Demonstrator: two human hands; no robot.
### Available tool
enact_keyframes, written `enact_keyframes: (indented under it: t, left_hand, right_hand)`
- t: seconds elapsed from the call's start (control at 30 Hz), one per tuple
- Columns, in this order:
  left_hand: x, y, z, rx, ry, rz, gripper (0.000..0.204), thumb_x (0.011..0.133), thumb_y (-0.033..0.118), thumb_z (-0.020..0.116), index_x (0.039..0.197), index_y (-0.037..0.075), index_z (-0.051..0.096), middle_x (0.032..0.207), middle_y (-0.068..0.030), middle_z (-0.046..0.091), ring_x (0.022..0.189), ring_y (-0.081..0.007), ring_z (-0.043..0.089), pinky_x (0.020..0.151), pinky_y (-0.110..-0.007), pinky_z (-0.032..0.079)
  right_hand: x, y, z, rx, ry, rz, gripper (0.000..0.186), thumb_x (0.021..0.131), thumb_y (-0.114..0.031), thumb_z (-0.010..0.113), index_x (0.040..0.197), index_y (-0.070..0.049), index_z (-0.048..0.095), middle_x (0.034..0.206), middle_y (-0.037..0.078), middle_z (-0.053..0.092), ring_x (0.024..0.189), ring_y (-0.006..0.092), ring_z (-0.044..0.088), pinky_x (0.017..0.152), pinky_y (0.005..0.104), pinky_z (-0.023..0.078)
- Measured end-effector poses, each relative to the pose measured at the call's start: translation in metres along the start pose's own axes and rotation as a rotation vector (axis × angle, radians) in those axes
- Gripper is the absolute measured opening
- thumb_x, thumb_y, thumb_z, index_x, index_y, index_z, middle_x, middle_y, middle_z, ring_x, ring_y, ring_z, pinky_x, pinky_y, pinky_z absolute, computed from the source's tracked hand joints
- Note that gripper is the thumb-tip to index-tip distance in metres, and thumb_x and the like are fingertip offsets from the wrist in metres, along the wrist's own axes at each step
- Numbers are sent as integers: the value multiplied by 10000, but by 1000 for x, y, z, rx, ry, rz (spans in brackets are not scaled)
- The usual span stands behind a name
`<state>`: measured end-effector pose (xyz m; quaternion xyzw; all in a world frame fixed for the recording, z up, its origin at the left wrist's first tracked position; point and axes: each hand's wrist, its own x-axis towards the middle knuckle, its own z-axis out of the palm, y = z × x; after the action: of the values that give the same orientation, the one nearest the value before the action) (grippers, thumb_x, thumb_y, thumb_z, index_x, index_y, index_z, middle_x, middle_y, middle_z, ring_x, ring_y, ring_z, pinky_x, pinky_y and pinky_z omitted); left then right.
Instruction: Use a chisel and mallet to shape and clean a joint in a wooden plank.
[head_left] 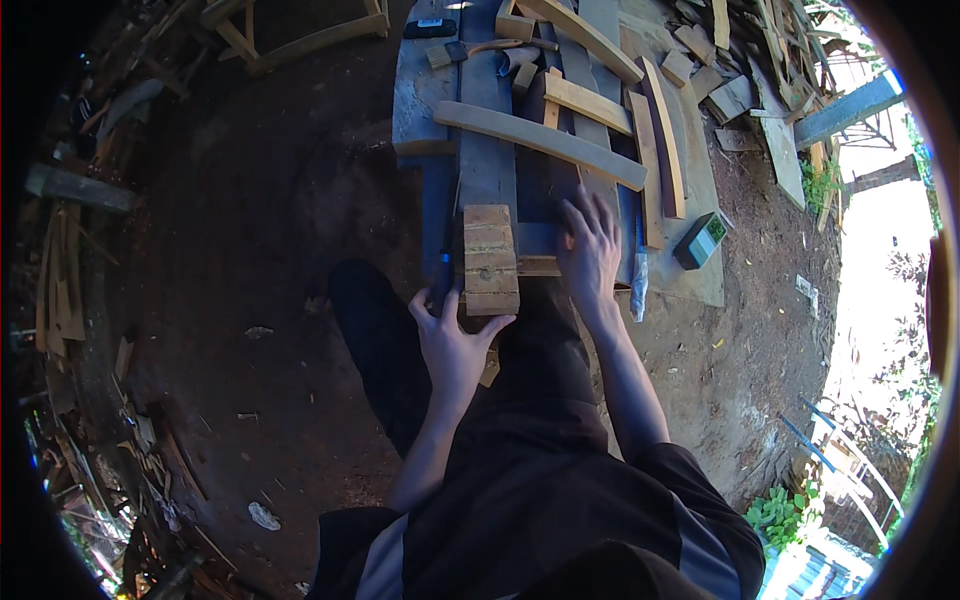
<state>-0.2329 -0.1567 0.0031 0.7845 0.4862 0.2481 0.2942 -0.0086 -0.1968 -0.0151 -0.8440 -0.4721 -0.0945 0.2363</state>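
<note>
Wood-handled brush, just one. One left hand curls by one stripy wood block at the bench's near end; I can't tell if it grips. One right hand is spread, empty. One small box.

At twelve o'clock we see a paintbrush lying flat. At eleven o'clock we spot part of a wooden frame. Near two o'clock we find a big messy pile of scrap wood. Between two and three, we see a little dark box with a shiny top. Green leaves grow at four o'clock. Thin boards stand at nine o'clock.
</note>
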Motion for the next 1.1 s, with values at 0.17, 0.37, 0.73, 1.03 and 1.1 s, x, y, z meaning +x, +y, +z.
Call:
enact_keyframes:
  t: [0.17, 0.37, 0.73, 1.03, 1.1]
  left_hand:
    - [0, -1, 5, -43, 22, 21, 753, 630, 421, 917, 1177, -1, 620, 1263, -208, 408, 1123, -377, 552, 935, -459, 521]
    - [3, 0, 2, -22, 23, 46, 770, 629, 438, 913, 1188, -7, 627, 1262, -213, 411, 1140, -383, 550, 944, -467, 516]
    - [0, -11, 2, -85, -63, 34, 672, 714, 265, 882, 1294, 57, 615, 1293, -224, 395, 1136, -402, 570, 946, -447, 515]
    - [-4, -11, 5, -122, -126, 131, 621, 776, 120, 813, 1358, 124, 596, 1311, -231, 382, 1147, -410, 569, 960, -426, 506]
    - [-5, -8, 6, -154, -153, 126, 593, 796, 113, 799, 1355, 132, 600, 1309, -227, 385, 1144, -408, 571, 959, -424, 505]
  right_hand:
    - [23, 41, -2, -120, 188, -56, 345, 838, -40, 648, 1175, -107, 682, 1380, 83, 603, 1348, 286, 478, 1136, 489, 287]
    - [29, 41, -7, -77, 253, -27, 321, 870, -85, 672, 1191, -79, 672, 1334, 116, 627, 1326, 303, 496, 1137, 473, 298]
    - [-70, -86, -22, 673, -129, 77, 785, 822, -182, 780, 1466, 28, 383, 1449, 228, 481, 1329, 380, 473, 1081, 447, 432]
    - [-80, -79, -16, 416, -8, 105, 999, 687, -342, 884, 1479, 3, 381, 1434, 198, 510, 1237, 343, 540, 1020, 440, 428]
    - [-80, -75, -22, 353, 20, 124, 971, 687, -359, 880, 1461, -2, 414, 1423, 192, 526, 1214, 326, 558, 1024, 437, 402]
